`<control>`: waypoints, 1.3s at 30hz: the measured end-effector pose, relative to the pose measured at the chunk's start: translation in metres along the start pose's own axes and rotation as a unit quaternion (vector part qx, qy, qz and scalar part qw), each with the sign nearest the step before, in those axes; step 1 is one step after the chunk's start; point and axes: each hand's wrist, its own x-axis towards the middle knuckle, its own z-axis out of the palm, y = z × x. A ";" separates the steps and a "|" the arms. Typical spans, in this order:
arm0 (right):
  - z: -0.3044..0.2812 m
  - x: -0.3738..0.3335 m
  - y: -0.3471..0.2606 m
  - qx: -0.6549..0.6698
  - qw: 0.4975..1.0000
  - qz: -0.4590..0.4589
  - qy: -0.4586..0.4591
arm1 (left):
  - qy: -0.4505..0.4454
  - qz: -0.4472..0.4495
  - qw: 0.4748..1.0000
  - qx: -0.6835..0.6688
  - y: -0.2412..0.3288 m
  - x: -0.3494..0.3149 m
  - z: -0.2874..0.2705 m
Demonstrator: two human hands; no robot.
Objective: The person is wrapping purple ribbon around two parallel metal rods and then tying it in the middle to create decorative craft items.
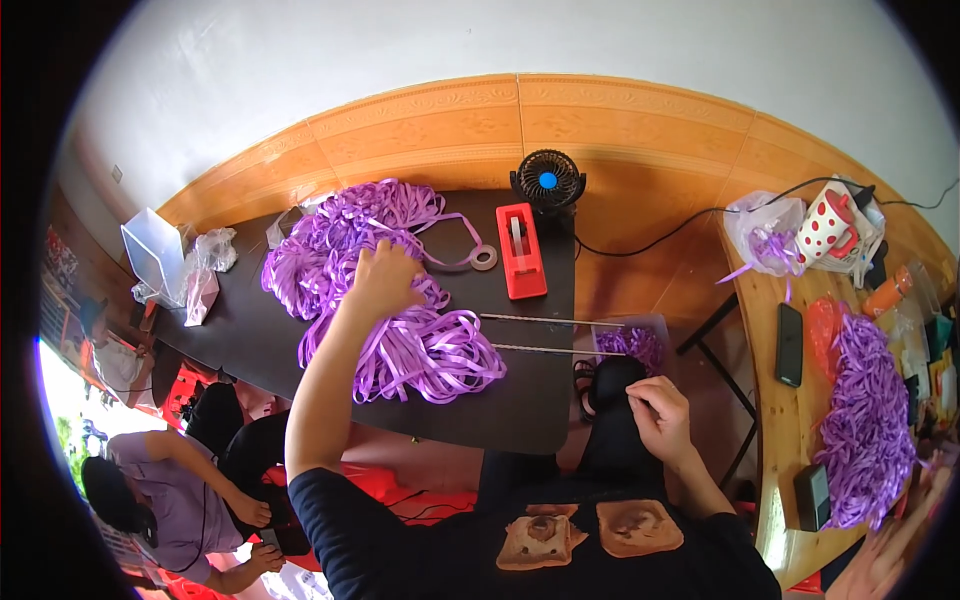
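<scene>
our dark shirt (430, 540), printed with two slices of toast, fills the bottom edge. our right hand (662, 412) hangs just above our dark trousers (608, 445), its fingers curled in and the tips pressed together; whether a thin strand sits between them, we cannot tell. to our left, a co-worker in a purple top (185, 490) sits with forearms lowered; to our right, another person's arm (890, 555) reaches in beside a wooden counter (775, 440) bearing a mound of crinkled purple strands (868, 420) and a dark phone (789, 345).

our left arm stretches forward over the dark counter (530, 400), where our left hand (385, 283) rests on a large heap of looped purple ribbon (430, 355). its fingers point away into the loops, and we cannot tell whether they grip any. beside the heap, two thin rods (560, 350) jut past the counter's right edge toward a clear bin (662, 325) with more purple strands inside.

farther off, one ribbon tail runs to a small roll (484, 257), just beside a red tape dispenser (520, 280). a black fan with a blue hub (547, 181) stands at the far corner, before the wood-toned wall panel (420, 130).
</scene>
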 end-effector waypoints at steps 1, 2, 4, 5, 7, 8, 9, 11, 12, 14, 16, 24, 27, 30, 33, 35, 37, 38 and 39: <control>0.001 -0.002 -0.001 0.007 1.000 0.009 -0.005 | -0.087 -0.042 0.995 0.012 -0.002 -0.002 0.012; 0.001 -0.003 -0.002 0.010 1.000 0.008 -0.007 | -0.070 -0.044 0.997 0.000 -0.010 -0.004 0.028; 0.004 -0.002 -0.005 0.016 1.000 -0.009 -0.015 | -0.018 -0.079 0.994 -0.071 -0.037 -0.009 0.052; 0.005 -0.002 -0.005 0.015 1.000 -0.007 -0.014 | 0.006 -0.108 0.992 -0.064 -0.034 -0.011 0.041; 0.007 0.001 -0.003 -0.007 0.999 -0.026 -0.017 | 0.076 -0.113 0.986 -0.099 -0.019 -0.015 0.019; 0.008 0.001 -0.004 -0.007 1.000 -0.025 -0.017 | 0.086 -0.069 0.983 -0.146 -0.009 -0.018 0.012; 0.009 0.002 -0.005 0.007 1.000 -0.020 -0.021 | 0.096 -0.027 0.976 -0.194 0.002 -0.021 0.008; 0.011 0.003 -0.007 0.022 0.999 -0.015 -0.027 | 0.054 0.043 0.978 -0.195 0.023 -0.021 0.015; 0.013 0.005 -0.008 0.024 0.999 -0.023 -0.024 | 0.033 0.052 0.981 -0.186 0.033 -0.023 0.020; 0.014 0.007 -0.011 0.024 0.999 -0.033 -0.019 | 0.047 0.055 0.978 -0.198 0.037 -0.019 0.039; 0.013 0.008 -0.013 -0.004 0.998 -0.053 -0.021 | 0.050 0.038 0.973 -0.222 0.034 -0.015 0.041; 0.008 0.008 -0.010 0.023 0.999 -0.023 -0.011 | 0.109 -0.033 0.817 -0.565 0.012 -0.006 -0.015; 0.011 0.012 -0.015 0.026 0.999 -0.036 -0.015 | 0.123 -0.025 0.812 -0.569 0.010 -0.006 -0.038; 0.013 0.014 -0.016 0.015 0.998 -0.061 -0.013 | 0.124 -0.002 0.783 -0.610 0.015 -0.009 -0.058; 0.012 0.011 -0.015 0.005 0.998 -0.061 -0.013 | 0.169 0.129 0.862 -0.460 0.014 -0.018 -0.072; 0.009 0.007 -0.013 0.008 0.999 -0.051 -0.015 | 0.129 0.044 0.899 -0.415 -0.008 -0.023 -0.054; 0.006 0.002 -0.011 0.016 0.999 -0.023 -0.019 | 0.096 -0.046 0.937 -0.332 -0.023 -0.028 -0.028; 0.005 0.000 -0.010 0.015 0.999 -0.021 -0.019 | 0.074 -0.031 0.938 -0.338 -0.023 -0.030 -0.019; 0.005 -0.001 -0.008 0.019 0.999 -0.016 -0.021 | 0.053 -0.017 0.938 -0.342 -0.024 -0.032 -0.010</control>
